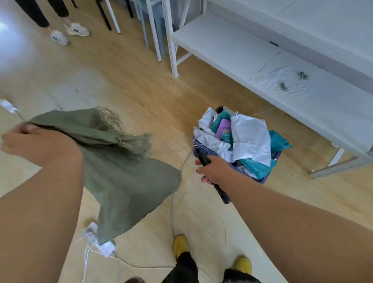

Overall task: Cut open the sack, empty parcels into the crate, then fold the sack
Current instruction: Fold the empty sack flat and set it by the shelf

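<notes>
At left: left hand clamped on one edge of green sack, which hangs limp, long axis running down and rightward, frayed cut end uppermost. Right hand, nearer the crate heaped with parcels, grips a dark cutter; free sack corner lies just left of it.

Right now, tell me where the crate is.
In the head view, the crate sits on the floor right of centre, just beyond the right hand, near the white shelf.
</notes>
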